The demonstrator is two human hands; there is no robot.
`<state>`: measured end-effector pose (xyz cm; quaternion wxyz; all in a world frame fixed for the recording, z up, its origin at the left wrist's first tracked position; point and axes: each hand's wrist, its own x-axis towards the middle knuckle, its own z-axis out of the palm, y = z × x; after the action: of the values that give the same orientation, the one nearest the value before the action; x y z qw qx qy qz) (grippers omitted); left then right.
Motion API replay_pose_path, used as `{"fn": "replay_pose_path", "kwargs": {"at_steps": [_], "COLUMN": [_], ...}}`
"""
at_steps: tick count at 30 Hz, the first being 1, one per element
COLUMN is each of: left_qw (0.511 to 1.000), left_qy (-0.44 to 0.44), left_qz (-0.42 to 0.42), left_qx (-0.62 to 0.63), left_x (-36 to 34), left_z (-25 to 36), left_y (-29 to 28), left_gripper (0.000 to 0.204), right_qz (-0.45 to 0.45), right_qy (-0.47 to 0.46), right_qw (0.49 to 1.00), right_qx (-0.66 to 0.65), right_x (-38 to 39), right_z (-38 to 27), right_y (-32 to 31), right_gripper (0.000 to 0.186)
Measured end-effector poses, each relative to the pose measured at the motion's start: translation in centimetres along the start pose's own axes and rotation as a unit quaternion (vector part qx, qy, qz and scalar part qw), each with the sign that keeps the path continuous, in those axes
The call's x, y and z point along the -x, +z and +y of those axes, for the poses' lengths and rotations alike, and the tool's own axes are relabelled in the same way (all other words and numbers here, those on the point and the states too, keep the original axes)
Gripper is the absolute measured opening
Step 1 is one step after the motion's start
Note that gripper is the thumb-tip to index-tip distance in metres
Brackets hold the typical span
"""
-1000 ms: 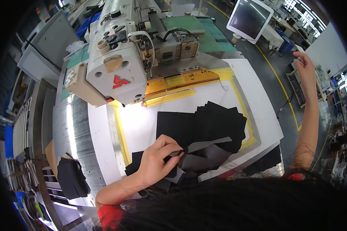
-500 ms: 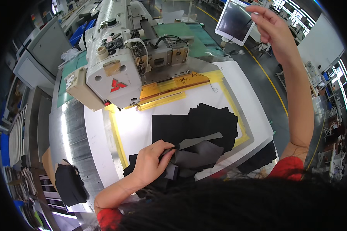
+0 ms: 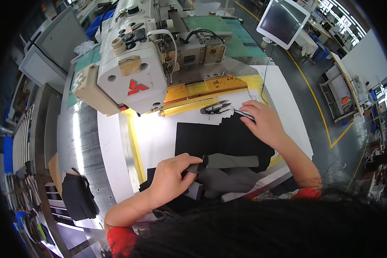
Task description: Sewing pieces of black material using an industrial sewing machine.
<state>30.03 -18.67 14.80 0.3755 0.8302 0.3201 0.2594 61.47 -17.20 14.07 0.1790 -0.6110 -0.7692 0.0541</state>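
My left hand (image 3: 170,178) is closed, its thumb and fingers pinching the edge of a dark grey fabric piece (image 3: 228,180). A lighter grey strip (image 3: 234,161) of the cloth lies folded over a stack of black fabric panels (image 3: 198,137). My right hand (image 3: 264,122) hovers over the far right corner of the stack, thumb and fingers apart. A thin dark object (image 3: 246,115) shows by its fingertips; its kind is unclear. Left of that hand, a pair of thread snips (image 3: 215,107) with loose thread lies on the white sheet (image 3: 155,142).
A white industrial sewing machine (image 3: 131,79) stands ahead, with a yellow-taped clamp plate (image 3: 202,90) below its head. A white-framed screen (image 3: 284,21) is at the far right. Folded black cloth (image 3: 78,195) rests on the metal table (image 3: 79,146) at left.
My right hand has come down from beside the screen to the fabric stack. The snips and thread now lie on the white sheet. My left hand keeps its pinch on the grey fabric.
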Motion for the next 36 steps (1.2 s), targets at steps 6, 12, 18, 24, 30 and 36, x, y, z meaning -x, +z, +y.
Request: {"fn": "replay_pose_path", "kwargs": {"at_steps": [6,12,18,24,30,36], "left_qw": [1.0,0.997,0.994,0.99,0.993,0.994], "left_qy": [-0.014,-0.041,-0.062,-0.078,-0.061,-0.04], "left_qz": [0.007,-0.008,0.008,0.004,0.021,0.034], "left_qx": [0.024,0.066,0.093,0.114,0.097,0.096], "left_x": [0.0,-0.2,0.3,-0.1,0.0,0.2], "left_z": [-0.5,-0.8,-0.9,-0.2,0.7,1.3], "left_y": [0.2,0.1,-0.2,-0.2,-0.1,0.2], "left_gripper": [0.026,0.027,0.027,0.024,0.021,0.015], "right_qz": [0.029,0.018,0.007,-0.091,-0.125,-0.017], "right_qy": [-0.163,-0.225,-0.095,-0.146,-0.057,-0.038], "right_qw": [0.983,0.966,0.966,0.971,0.985,0.999], "right_qx": [-0.075,0.127,-0.24,-0.169,-0.105,0.001], "right_x": [-5.0,-6.2,-4.0,0.1,-1.0,-1.0], "right_z": [-0.1,-0.8,-3.4,0.3,-2.3,-1.1], "right_y": [6.0,8.9,3.7,3.8,3.8,5.9], "right_gripper": [0.027,0.026,0.028,0.031,0.033,0.026]}}
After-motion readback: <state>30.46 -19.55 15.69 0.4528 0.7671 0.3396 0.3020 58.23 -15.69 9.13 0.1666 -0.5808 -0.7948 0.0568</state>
